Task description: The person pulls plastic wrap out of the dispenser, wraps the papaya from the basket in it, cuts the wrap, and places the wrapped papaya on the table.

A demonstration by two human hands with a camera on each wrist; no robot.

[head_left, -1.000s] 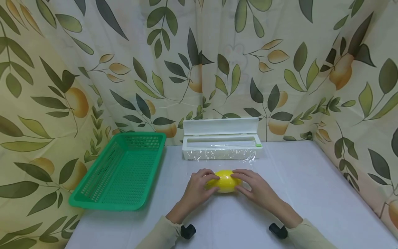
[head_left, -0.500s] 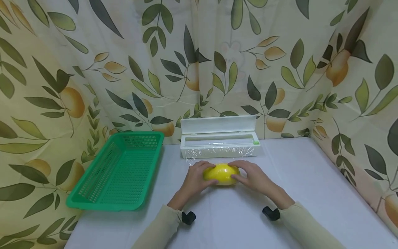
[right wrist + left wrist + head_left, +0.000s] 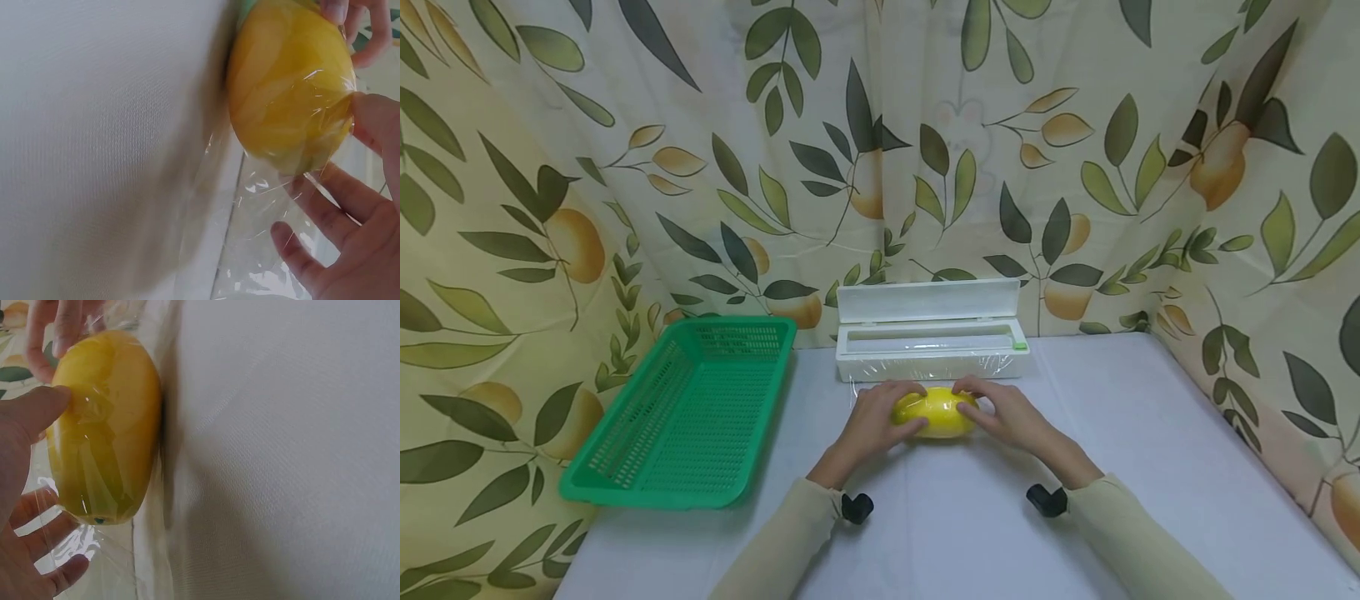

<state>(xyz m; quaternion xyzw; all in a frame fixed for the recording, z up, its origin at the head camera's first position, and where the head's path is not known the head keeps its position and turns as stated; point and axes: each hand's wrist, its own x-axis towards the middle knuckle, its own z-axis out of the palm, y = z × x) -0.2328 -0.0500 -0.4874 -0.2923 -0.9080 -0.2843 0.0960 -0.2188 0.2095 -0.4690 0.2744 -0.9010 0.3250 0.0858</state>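
A yellow oval fruit (image 3: 936, 413), mango-like, lies on its side on the white table, wrapped in clear cling film that shines in creases over its skin. The left hand (image 3: 880, 418) holds its left end, thumb on the near side and fingers around the far side and end. From the right, the right hand (image 3: 1009, 417) grips the other end in the same manner. Loose cling film (image 3: 262, 219) spreads past the fruit's end under the right fingers. Just beyond the hands stands a white cling film dispenser (image 3: 932, 367), its lid (image 3: 928, 302) raised.
A green perforated plastic basket (image 3: 700, 500) stands at the left of the table. On the dispenser's right end sits a small green slider (image 3: 1020, 345). A leaf-and-fruit patterned curtain (image 3: 925, 242) encloses the back and sides of the white table (image 3: 1150, 467).
Both hands have moved the fruit away from the person, closer to the dispenser. The stretch of film between fruit and dispenser has shortened.
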